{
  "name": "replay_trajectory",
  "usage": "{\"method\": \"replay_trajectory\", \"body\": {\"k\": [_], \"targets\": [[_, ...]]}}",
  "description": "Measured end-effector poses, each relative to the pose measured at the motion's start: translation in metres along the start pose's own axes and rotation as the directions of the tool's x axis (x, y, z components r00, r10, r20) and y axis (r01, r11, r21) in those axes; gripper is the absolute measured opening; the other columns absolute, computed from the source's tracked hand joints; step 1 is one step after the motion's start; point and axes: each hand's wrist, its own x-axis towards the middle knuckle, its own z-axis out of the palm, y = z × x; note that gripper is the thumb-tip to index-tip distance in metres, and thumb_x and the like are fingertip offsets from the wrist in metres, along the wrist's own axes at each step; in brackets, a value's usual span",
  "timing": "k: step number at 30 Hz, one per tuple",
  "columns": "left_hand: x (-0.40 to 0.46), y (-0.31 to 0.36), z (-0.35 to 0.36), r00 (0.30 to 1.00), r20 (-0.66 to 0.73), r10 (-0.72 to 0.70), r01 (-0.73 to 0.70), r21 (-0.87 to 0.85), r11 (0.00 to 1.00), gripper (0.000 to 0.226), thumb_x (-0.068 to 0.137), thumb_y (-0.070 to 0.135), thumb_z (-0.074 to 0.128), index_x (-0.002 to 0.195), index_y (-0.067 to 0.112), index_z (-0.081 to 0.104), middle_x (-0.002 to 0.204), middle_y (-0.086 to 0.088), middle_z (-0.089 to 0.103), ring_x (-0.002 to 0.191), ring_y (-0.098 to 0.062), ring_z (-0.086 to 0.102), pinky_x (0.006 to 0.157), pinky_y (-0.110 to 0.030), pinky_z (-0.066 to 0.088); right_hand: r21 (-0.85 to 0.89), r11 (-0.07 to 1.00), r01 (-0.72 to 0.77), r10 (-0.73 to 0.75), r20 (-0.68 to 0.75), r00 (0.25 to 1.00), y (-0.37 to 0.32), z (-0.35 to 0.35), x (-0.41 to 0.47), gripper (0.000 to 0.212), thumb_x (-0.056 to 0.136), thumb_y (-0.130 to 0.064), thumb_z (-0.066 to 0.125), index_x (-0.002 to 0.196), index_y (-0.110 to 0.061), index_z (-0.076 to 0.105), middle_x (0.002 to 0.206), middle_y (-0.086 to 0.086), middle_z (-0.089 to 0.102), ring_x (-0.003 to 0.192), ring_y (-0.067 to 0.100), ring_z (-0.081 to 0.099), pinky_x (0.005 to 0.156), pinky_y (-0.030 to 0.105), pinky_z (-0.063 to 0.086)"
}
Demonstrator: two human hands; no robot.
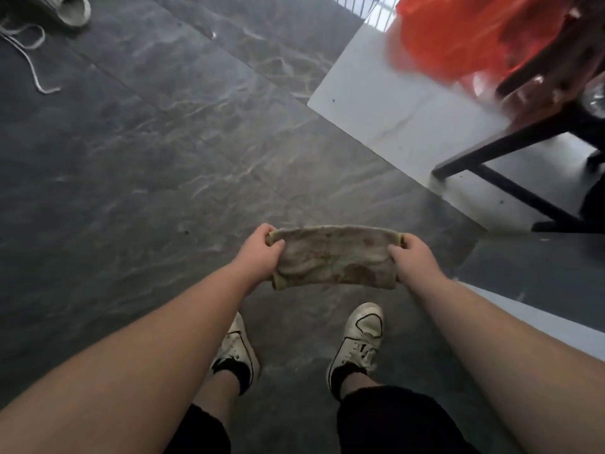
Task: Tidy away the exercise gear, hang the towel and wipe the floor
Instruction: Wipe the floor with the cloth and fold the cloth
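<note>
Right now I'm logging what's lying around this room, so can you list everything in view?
cloth: one, stained yellowish, stretched between both hands above the floor
floor: dark grey marbled tiles, with a pale grey section at right
cord: one, white, lying loose on the floor at top left
spare shoe: one, white, top left corner, partly cut off
stool: one, dark frame, on the pale floor at right
bag: one, orange plastic, top right, blurred
shoes: two, white, on the person's feet
shorts: black
left hand: grips the cloth's left end
right hand: grips the cloth's right end
</note>
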Motion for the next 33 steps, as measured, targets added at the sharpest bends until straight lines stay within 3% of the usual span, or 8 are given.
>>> {"method": "replay_trajectory", "body": {"k": [6,11,15,18,21,24,27,33], "targets": [[0.130,-0.087,0.036,0.997,0.017,0.080,-0.082,0.165,0.983,0.003,0.096,0.021,0.059,0.095,0.020,0.056,0.087,-0.005,0.063,0.084,-0.027,0.062,0.072,-0.036,0.056,-0.165,0.986,0.028,-0.024,0.027,0.999,0.068,0.083,0.122,0.003,0.095,-0.012,0.050,0.095,-0.012,0.053,0.086,0.004,0.057,0.089,0.028,0.054,0.071,0.033,0.036],[0.223,-0.118,0.057,0.986,0.022,0.163,-0.159,0.368,0.916,0.007,0.094,0.024,0.062,0.096,0.022,0.056,0.091,-0.002,0.064,0.086,-0.023,0.059,0.070,-0.031,0.044,-0.327,0.943,0.061,-0.034,0.089,0.995,0.108,0.129,0.197,0.014,0.093,-0.016,0.056,0.106,-0.014,0.053,0.098,0.006,0.058,0.093,0.026,0.053,0.075,0.030,0.035],[0.248,-0.118,0.058,0.969,-0.076,0.234,-0.109,0.719,0.686,0.024,0.091,0.040,0.059,0.105,0.023,0.048,0.104,-0.004,0.060,0.099,-0.030,0.059,0.078,-0.040,0.050,-0.517,0.825,0.229,-0.267,0.000,0.964,0.125,0.142,0.221,0.021,0.086,-0.020,0.059,0.103,-0.017,0.048,0.105,0.008,0.050,0.103,0.032,0.051,0.087,0.042,0.045],[0.240,-0.123,0.070,0.808,-0.012,0.590,-0.333,0.816,0.473,0.026,0.086,0.025,0.055,0.108,0.014,0.050,0.105,-0.009,0.053,0.099,-0.031,0.052,0.079,-0.044,0.048,-0.643,0.605,0.470,-0.576,0.054,0.815,0.128,0.151,0.214,0.032,0.077,-0.017,0.061,0.107,-0.016,0.053,0.109,0.007,0.051,0.104,0.030,0.049,0.090,0.045,0.047],[0.230,-0.144,0.096,0.695,0.172,0.698,-0.517,0.795,0.319,0.042,0.073,0.025,0.048,0.111,0.010,0.056,0.111,-0.013,0.058,0.105,-0.033,0.055,0.087,-0.043,0.051,-0.668,0.458,0.586,-0.660,0.186,0.728,0.134,0.182,0.199,0.043,0.079,-0.024,0.056,0.119,-0.010,0.058,0.127,0.011,0.056,0.120,0.033,0.052,0.100,0.045,0.045],[0.231,-0.163,0.124,0.752,0.239,0.615,-0.524,0.783,0.336,0.058,0.075,0.029,0.041,0.125,0.004,0.057,0.127,-0.019,0.059,0.126,-0.039,0.052,0.106,-0.051,0.044,-0.674,0.472,0.569,-0.611,0.216,0.762,0.144,0.217,0.197,0.056,0.083,-0.033,0.047,0.132,-0.007,0.056,0.145,0.015,0.049,0.137,0.034,0.043,0.110,0.052,0.039],[0.236,-0.172,0.140,0.802,0.211,0.559,-0.477,0.789,0.387,0.066,0.085,0.038,0.037,0.146,0.013,0.041,0.153,-0.017,0.039,0.145,-0.035,0.030,0.119,-0.052,0.023,-0.695,0.529,0.487,-0.554,0.153,0.819,0.153,0.236,0.205,0.062,0.086,-0.038,0.042,0.143,-0.015,0.047,0.156,0.011,0.039,0.145,0.030,0.032,0.118,0.051,0.021],[0.250,-0.188,0.152,0.806,0.195,0.559,-0.429,0.843,0.325,0.070,0.094,0.057,0.028,0.156,0.037,0.003,0.165,-0.006,-0.009,0.152,-0.031,-0.011,0.118,-0.058,-0.007,-0.721,0.544,0.429,-0.567,0.061,0.821,0.166,0.255,0.215,0.066,0.089,-0.043,0.039,0.153,-0.024,0.034,0.162,0.007,0.027,0.150,0.029,0.022,0.120,0.052,0.010]]}}
